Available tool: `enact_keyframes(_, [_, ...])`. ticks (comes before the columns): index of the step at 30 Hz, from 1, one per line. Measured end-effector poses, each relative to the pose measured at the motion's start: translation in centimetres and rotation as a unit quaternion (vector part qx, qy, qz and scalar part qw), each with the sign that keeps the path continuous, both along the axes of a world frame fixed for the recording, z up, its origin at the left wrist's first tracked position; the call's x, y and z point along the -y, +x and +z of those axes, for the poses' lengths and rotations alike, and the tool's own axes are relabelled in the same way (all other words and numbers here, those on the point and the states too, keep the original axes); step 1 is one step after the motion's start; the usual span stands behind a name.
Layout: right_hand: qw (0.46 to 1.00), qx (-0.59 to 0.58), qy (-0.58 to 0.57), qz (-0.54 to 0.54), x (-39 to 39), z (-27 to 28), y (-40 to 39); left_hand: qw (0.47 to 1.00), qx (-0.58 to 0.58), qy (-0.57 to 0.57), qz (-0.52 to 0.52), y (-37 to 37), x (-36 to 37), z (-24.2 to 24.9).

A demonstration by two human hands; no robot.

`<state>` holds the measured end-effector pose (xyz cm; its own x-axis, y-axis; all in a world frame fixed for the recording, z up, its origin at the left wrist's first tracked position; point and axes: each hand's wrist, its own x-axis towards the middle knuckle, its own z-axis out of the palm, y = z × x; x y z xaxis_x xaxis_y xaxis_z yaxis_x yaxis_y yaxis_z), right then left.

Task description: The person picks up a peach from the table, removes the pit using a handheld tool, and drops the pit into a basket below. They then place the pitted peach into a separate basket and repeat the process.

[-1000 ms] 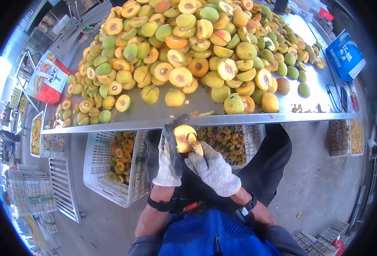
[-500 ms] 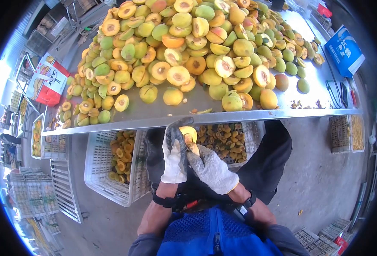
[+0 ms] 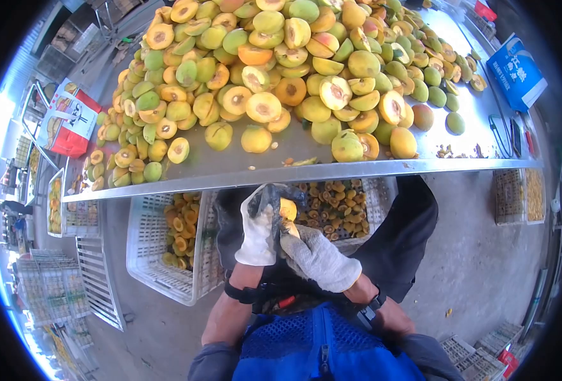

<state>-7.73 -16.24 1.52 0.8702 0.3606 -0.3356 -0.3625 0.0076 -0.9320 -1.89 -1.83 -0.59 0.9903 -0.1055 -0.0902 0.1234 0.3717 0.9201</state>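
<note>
My left hand (image 3: 260, 225), in a white glove with a dark grey coated palm, is closed around a yellow peach half (image 3: 287, 209) just below the table edge. My right hand (image 3: 319, 257), in a grey-white knit glove, is closed and pressed up to the same fruit. A small tan piece shows at its fingertips; I cannot make out what it is. Above both hands, a large heap of green-yellow peaches (image 3: 265, 106), many of them halved, lies on the metal table (image 3: 230, 174).
Below the table, a white crate (image 3: 160, 279) at left holds peach halves, and another crate (image 3: 377, 203) behind my hands holds more cut fruit. A red-and-white bag (image 3: 71, 120) stands left, a blue box (image 3: 516, 73) right. More crates (image 3: 508, 198) sit on the floor.
My left fingers have curled further round the peach half, where one was stretched out before. Both hands have shifted only slightly. The heap looks the same.
</note>
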Motion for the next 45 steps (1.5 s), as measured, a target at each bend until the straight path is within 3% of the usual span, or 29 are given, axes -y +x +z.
enact_keyframes(2, [0.990,-0.106,0.084,0.027,0.6,1.8,0.1,0.999,0.039,-0.017,0.031,-0.2,0.9,0.2])
enact_keyframes(5, [0.977,-0.116,0.175,0.025,0.9,1.2,0.0,0.997,0.017,-0.070,0.000,0.0,1.1,1.1])
enact_keyframes(8, [0.881,-0.275,0.382,0.036,1.3,1.4,0.3,0.987,-0.056,-0.122,-0.091,0.6,0.2,-0.9])
enact_keyframes(11, [0.882,-0.290,0.370,0.040,1.1,1.4,0.4,0.984,-0.071,-0.108,-0.124,0.3,0.4,-1.4])
enact_keyframes(13, [0.870,-0.292,0.393,0.054,1.4,0.2,0.4,0.994,-0.042,-0.028,-0.097,-0.1,1.0,-1.4])
enact_keyframes(15, [0.863,-0.270,0.421,0.065,1.8,-0.6,0.2,0.991,-0.062,-0.085,-0.087,-0.1,1.0,-1.3])
enact_keyframes(17, [0.859,-0.224,0.456,0.072,2.5,-1.1,-0.3,0.948,-0.128,-0.276,-0.096,0.1,0.6,-1.2])
enact_keyframes(19, [0.891,-0.205,0.405,0.006,3.3,-1.5,-0.8,0.999,0.011,0.036,-0.020,-0.7,0.2,-1.4])
enact_keyframes(20, [0.911,-0.215,0.349,-0.044,3.9,-2.2,-1.2,0.998,0.009,0.056,-0.002,-1.2,-1.4,-3.4])
enact_keyframes(22, [0.938,-0.224,0.236,-0.116,4.5,-2.3,-0.7,0.989,-0.036,0.088,0.116,-2.0,-3.7,-2.4])
enact_keyframes(23, [0.919,-0.258,0.244,-0.168,4.9,-3.2,-0.4,0.978,-0.059,0.102,0.174,-2.5,-4.8,-1.8])
enact_keyframes(24, [0.896,-0.292,0.252,-0.219,5.4,-4.7,-0.2,0.951,-0.035,0.260,0.163,-2.5,-7.4,-1.2])
enact_keyframes(25, [0.868,-0.325,0.260,-0.269,5.5,-5.6,-0.3,0.848,0.113,0.507,0.101,-1.4,-8.5,3.2])
enact_keyframes(26, [0.888,-0.275,0.229,-0.289,5.4,-5.4,-0.7,0.707,0.136,0.680,0.138,-1.3,-8.4,6.2])
enact_keyframes(27, [0.901,-0.266,0.211,-0.271,5.2,-5.3,-0.5,0.682,0.109,0.702,0.174,-0.9,-8.7,7.8])
enact_keyframes(29, [0.925,-0.248,0.172,-0.233,4.6,-5.0,-0.2,0.628,0.211,0.721,0.203,1.0,-9.5,9.1])
enact_keyframes(31, [0.941,-0.226,0.145,-0.206,3.5,-5.1,-0.2,0.738,0.171,0.645,0.104,3.9,-8.7,9.7])
enact_keyframes(32, [0.950,-0.213,0.127,-0.191,3.2,-5.3,-0.3,0.750,0.129,0.644,0.079,5.6,-6.8,9.8])
enact_keyframes(33, [0.958,-0.198,0.108,-0.178,3.0,-5.4,-0.3,0.707,0.166,0.686,0.040,7.4,-5.5,9.5])
enact_keyframes(37, [0.953,-0.218,0.088,-0.194,3.6,-7.3,-1.6,0.647,0.141,0.745,-0.079,13.3,-1.5,6.6])
enact_keyframes(40, [0.958,-0.188,0.077,-0.203,3.7,-6.7,-1.8,0.646,0.118,0.746,-0.108,14.1,-1.0,7.1])
enact_keyframes(42, [0.968,-0.150,0.059,-0.194,3.9,-5.4,-1.5,0.834,0.177,0.517,-0.078,12.8,-3.0,5.8])
enact_keyframes(43, [0.973,-0.131,0.045,-0.184,3.9,-4.7,-1.3,0.899,0.199,0.385,-0.061,11.5,-3.5,6.1])
enact_keyframes(44, [0.978,-0.113,0.031,-0.172,3.8,-3.9,-1.2,0.973,0.078,0.205,-0.074,9.7,-4.3,6.8])
enact_keyframes(45, [0.984,-0.067,-0.002,-0.165,3.5,-3.1,-1.0,0.993,0.047,0.073,-0.075,7.7,-4.1,8.1])
